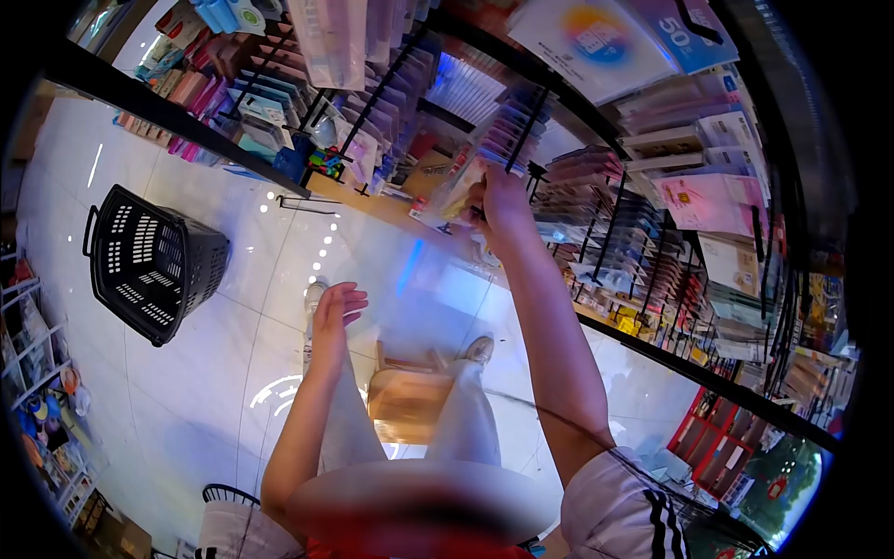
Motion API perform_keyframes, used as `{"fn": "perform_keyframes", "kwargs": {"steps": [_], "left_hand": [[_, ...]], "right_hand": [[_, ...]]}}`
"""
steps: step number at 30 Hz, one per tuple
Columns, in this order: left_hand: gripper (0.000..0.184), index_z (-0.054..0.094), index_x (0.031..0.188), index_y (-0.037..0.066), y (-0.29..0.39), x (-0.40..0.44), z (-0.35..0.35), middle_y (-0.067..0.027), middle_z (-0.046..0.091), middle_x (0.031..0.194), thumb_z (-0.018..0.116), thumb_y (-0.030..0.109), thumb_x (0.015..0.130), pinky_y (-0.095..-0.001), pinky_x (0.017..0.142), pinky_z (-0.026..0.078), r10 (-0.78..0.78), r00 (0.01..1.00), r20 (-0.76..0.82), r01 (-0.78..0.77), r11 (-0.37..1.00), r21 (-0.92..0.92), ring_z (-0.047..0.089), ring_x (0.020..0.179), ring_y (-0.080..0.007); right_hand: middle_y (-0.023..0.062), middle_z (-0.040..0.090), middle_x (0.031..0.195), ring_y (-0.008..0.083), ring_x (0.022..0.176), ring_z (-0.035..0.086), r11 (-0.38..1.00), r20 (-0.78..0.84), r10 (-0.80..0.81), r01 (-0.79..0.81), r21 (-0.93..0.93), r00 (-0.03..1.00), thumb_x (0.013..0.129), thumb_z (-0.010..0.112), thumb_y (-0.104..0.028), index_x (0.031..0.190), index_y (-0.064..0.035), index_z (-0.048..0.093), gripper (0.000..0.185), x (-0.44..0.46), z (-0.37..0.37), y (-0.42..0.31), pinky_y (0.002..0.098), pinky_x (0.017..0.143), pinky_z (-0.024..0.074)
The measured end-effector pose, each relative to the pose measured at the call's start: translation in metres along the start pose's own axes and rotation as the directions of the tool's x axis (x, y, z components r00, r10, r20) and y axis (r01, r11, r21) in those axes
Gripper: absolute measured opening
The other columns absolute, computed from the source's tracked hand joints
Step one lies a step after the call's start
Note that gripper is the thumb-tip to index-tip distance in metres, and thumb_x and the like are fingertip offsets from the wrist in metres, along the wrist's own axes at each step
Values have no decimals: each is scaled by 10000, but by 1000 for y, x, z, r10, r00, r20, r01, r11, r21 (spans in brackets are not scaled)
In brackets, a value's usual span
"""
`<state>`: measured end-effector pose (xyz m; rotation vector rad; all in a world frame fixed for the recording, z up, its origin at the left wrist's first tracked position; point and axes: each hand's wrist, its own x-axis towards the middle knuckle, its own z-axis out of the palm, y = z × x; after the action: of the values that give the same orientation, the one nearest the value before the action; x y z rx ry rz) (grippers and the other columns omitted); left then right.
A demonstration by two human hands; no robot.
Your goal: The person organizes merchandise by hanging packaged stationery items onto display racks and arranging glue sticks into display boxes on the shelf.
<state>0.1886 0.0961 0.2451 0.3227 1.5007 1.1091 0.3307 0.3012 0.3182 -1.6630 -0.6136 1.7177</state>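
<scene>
My right hand [503,207] reaches forward to the hanging rack, its fingers curled closed at the edge of a clear plastic packet [456,194]. The packet has pale and yellowish contents that I cannot make out. Part of the grip is hidden behind the fingers. My left hand [337,312] hangs in the air over the floor, above my leg and shoe, with its fingers apart and nothing in it. Below and between my legs stands a small wooden stool [410,407].
A black shopping basket [191,261] stands on the tiled floor [186,391] at the left. Metal hooks [610,228] hold rows of packaged goods in front and to the right. A dark shelf edge [708,373] runs along the rack. A red crate-like stand [712,443] is at the lower right.
</scene>
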Motion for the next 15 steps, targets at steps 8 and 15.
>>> {"fn": "perform_keyframes", "kwargs": {"steps": [8, 15], "left_hand": [[352, 497, 1081, 45, -18, -2, 10, -77, 594, 968, 331, 324, 947, -290, 797, 423, -9, 999, 53, 8, 1000, 25, 569, 901, -160], [332, 499, 1067, 31, 6, 10, 27, -81, 598, 948, 341, 299, 949, -287, 793, 426, 155, 986, 63, -157, 988, 15, 573, 891, -164]], "right_hand": [[-13, 289, 553, 113, 482, 297, 972, 226, 179, -208, 111, 957, 851, 414, -198, 692, -131, 337, 189, 19, -37, 6, 282, 450, 275], [138, 528, 780, 289, 736, 532, 550, 244, -21, 215, -807, 970, 881, 460, -296, 935, 33, 508, 337, 1, -61, -6, 408, 694, 446]]}}
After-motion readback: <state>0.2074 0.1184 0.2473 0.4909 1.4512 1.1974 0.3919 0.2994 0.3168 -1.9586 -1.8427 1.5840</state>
